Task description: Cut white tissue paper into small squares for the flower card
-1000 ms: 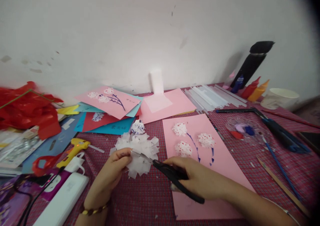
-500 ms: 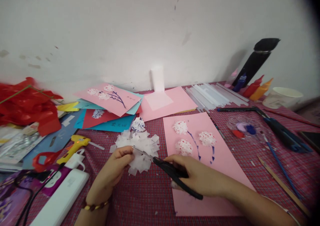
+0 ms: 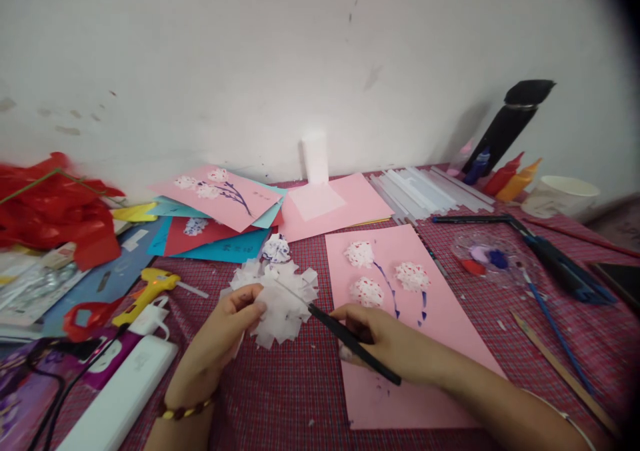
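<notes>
Black-handled scissors [image 3: 356,346] are gripped in my right hand [image 3: 393,344], their blades pointing left over a heap of thin white paper pieces [image 3: 285,328]. My left hand [image 3: 220,331] pinches thin white paper at the heap's left side; the held piece's outline blends into the white heap. Just behind the heap sits a crumpled white paper ball with blue marks [image 3: 277,248]. Under and beyond my right hand lies a pink sheet [image 3: 425,391] with red-speckled white paper puffs [image 3: 367,292] and blue painted stems.
A yellow glue gun [image 3: 150,294], red-handled scissors [image 3: 93,318] and a white power strip [image 3: 123,398] lie left. Finished cards [image 3: 250,211] are stacked behind. On the right are glue sticks [image 3: 420,191], a paint palette [image 3: 483,258], a brush [image 3: 557,338] and paint bottles [image 3: 520,179].
The scissors have turned in my right hand, so their handles now appear edge-on. My left hand has shifted slightly left, and more white paper shows by its fingertips.
</notes>
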Demonstrator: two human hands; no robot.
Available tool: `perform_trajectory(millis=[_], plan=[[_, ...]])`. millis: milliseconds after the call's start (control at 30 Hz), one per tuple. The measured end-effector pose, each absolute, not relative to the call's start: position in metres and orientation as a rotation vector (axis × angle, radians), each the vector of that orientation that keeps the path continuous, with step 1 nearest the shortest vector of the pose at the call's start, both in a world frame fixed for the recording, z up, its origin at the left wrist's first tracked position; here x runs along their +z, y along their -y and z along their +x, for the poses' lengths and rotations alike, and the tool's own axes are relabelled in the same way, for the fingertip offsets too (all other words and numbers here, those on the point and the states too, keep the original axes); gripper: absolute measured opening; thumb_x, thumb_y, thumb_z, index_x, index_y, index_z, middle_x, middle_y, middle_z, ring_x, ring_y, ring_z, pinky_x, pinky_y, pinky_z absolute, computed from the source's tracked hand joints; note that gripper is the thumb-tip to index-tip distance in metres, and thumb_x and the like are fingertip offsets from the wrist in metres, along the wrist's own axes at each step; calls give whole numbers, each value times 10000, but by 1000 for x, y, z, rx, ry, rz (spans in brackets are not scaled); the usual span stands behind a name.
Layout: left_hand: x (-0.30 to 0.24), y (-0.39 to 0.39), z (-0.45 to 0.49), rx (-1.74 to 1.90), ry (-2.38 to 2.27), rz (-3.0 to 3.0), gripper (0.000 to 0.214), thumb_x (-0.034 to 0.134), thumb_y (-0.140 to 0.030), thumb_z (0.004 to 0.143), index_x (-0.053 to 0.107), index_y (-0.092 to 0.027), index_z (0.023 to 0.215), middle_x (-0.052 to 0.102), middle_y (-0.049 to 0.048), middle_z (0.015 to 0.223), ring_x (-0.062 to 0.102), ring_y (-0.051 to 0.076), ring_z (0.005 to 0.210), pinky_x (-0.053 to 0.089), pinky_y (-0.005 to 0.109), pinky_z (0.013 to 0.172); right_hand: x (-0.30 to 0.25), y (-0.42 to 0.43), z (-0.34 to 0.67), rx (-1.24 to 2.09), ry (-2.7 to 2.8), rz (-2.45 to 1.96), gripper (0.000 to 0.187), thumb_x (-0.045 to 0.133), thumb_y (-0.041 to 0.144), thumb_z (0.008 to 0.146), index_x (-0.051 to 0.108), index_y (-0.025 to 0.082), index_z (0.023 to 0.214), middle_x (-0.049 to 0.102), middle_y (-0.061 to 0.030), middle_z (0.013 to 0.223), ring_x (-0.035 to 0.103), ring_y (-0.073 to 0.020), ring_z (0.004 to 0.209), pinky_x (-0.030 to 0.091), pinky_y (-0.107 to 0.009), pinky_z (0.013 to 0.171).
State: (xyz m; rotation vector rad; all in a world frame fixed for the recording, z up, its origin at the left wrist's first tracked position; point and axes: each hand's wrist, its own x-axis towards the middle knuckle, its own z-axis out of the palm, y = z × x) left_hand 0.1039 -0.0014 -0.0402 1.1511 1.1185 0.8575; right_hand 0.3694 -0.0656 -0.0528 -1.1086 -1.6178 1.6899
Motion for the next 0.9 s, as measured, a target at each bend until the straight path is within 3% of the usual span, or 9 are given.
perform_trajectory(millis=[233,400,600,900], plan=[[-43,-3,102,1039,-1118,967,211,815,-287,650,662,-189,757,580,-44,622,477,56,518,346,156,481,-40,68,377,1699,1763,-1203,378,667,227,777,566,199,1140,586,-9,880,503,-143,728,422,-278,664],[-45,0,106,931,-1066,1027,292,793,-262,684,681,-211,948,621,-20,716,509,62,549,348,159,482,-36,66,373,1723,1749,-1208,386,674,218,764,581,178,1137,558,12,826,477,-123,692,398,-253,605],[-47,3,110,801,-1063,1075,300,802,-313,674,667,-197,915,580,-32,635,474,60,495,311,162,444,-34,65,369,1792,1663,-1171,360,670,185,758,593,143,1108,522,30,776,440,-93,637,369,-218,547],[-44,5,111,742,-1080,1107,343,772,-316,710,623,-213,1000,587,-34,683,484,70,527,334,185,473,-43,65,368,1813,1598,-1096,266,680,246,785,617,148,1025,481,44,727,413,-86,622,328,-211,536]])
